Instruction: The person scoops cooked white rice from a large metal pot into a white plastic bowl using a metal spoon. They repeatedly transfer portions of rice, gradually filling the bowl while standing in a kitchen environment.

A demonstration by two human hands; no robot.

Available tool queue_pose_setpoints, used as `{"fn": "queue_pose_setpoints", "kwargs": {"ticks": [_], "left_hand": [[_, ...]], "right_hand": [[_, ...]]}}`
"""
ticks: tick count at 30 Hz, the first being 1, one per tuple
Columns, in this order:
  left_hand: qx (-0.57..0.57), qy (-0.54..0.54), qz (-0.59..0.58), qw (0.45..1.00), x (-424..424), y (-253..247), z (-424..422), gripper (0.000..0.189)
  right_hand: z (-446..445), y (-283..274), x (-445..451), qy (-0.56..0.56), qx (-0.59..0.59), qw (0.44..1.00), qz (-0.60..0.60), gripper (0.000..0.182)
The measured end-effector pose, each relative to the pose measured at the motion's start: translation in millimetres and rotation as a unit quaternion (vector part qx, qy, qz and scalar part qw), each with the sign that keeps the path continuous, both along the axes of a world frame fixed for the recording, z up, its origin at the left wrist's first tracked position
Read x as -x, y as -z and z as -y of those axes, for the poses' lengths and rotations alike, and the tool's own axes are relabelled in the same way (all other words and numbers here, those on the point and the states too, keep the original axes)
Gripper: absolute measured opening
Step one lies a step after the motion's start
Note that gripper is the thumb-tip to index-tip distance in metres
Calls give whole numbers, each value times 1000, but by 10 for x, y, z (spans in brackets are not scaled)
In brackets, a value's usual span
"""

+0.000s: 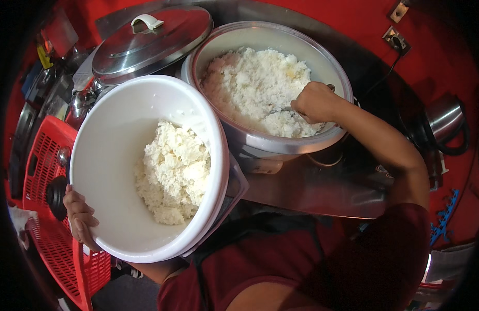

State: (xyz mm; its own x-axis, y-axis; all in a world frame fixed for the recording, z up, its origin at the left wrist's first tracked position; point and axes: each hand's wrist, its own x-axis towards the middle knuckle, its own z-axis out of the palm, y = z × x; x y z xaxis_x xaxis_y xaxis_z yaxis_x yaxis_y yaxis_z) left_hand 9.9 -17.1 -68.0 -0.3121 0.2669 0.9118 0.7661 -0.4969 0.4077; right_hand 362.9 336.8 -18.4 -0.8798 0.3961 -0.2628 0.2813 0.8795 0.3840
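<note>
My left hand (81, 217) grips the rim of a white plastic bucket (107, 155), which is tilted so that its mouth faces me. A clump of cooked rice (177, 171) lies inside it, towards the right wall. To its right stands a large metal rice cooker (325, 66) with its top uncovered, holding a big mound of white rice (259, 85). My right hand (315, 104) is closed around the handle of a utensil over the cooker's right side. The utensil's metal part (284, 110) dips into the rice, so its full shape is hidden.
A round metal lid (154, 46) with a white handle rests behind the bucket. A red plastic basket (56, 248) stands at the left. On the right are a metal kettle (445, 120) and a wall socket (397, 40) with a plugged-in cord. The metal counter (301, 190) runs before me.
</note>
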Motion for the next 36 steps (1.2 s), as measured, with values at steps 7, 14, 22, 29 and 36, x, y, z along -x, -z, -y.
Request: {"fn": "queue_pose_setpoints", "kwargs": {"ticks": [7,14,22,29,36], "left_hand": [[2,-8,17,1000,-17,8,-16,29],[14,0,18,1000,-3,2,15,29],[17,-15,12,1000,-29,-41,22,29],[-19,-26,20,999,-20,31,-53,30],[-14,-18,36,999,-67,-72,-46,29]], "right_hand": [[69,61,-80,47,100,992,-69,14],[-42,202,-191,163,330,921,-132,14],[-115,233,-150,172,459,848,-202,15],[-28,-175,85,266,552,713,-341,12],[-48,-364,323,319,468,734,-375,11]]}}
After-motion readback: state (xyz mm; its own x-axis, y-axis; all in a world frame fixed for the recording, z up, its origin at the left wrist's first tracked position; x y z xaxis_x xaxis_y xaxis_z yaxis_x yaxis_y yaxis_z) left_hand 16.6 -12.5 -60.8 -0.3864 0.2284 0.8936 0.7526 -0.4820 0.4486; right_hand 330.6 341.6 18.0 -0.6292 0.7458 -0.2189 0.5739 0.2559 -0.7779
